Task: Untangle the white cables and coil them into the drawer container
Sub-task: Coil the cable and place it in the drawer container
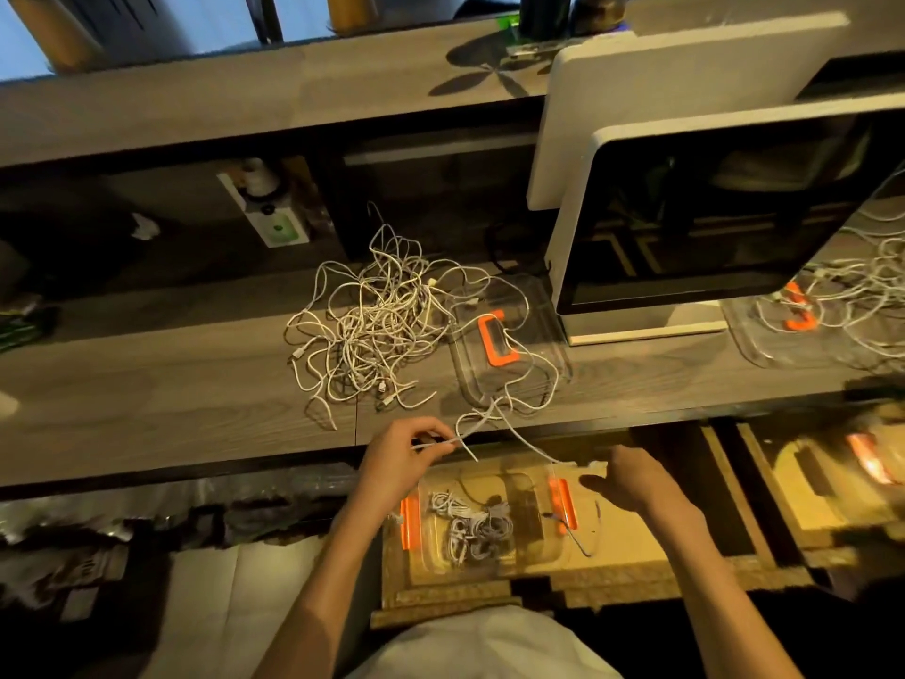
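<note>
The left hand (406, 453) pinches a limp, light white cable (494, 414) trailing toward the tangle (367, 325) at 11 o'clock; right hand (622, 477) likely pinches its far end, best gripped near plugs.

Both forearms reach forward, hands apart.
The left hand (402, 455) has its fingers curled, pinching a white cable (482, 420) at the fingertips; the right hand (621, 479) is palm-down, thumb out to the left, gripping the same cable's other run.
</note>
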Action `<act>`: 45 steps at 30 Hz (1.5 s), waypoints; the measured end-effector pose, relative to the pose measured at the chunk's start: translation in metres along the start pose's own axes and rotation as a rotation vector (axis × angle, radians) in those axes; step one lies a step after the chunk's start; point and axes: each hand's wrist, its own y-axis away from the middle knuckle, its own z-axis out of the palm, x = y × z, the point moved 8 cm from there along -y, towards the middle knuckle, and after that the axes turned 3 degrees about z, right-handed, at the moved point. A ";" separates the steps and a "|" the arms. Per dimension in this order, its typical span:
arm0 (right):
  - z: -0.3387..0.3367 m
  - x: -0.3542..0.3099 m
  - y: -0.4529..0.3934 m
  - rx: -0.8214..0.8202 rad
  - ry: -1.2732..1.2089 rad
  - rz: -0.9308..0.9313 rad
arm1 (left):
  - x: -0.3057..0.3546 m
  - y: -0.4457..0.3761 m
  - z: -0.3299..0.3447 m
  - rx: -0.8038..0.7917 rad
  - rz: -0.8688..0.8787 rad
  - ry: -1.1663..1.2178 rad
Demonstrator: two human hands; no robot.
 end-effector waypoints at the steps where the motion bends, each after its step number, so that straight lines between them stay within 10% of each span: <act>1: -0.008 -0.007 0.004 0.077 -0.001 -0.030 | 0.003 0.000 0.004 -0.005 0.011 -0.004; 9: -0.024 -0.112 0.053 0.285 -0.189 -0.705 | 0.017 0.007 0.023 -0.043 0.028 0.184; 21: -0.048 -0.072 0.052 0.278 -0.479 -0.627 | -0.014 0.021 0.028 -0.163 -0.094 0.453; 26: -0.048 -0.068 0.058 0.230 -0.519 -0.603 | -0.022 0.020 0.029 -0.039 -0.142 0.981; 45: -0.011 -0.072 0.073 -0.062 -0.714 -0.662 | -0.053 0.020 0.038 -0.054 -0.285 0.613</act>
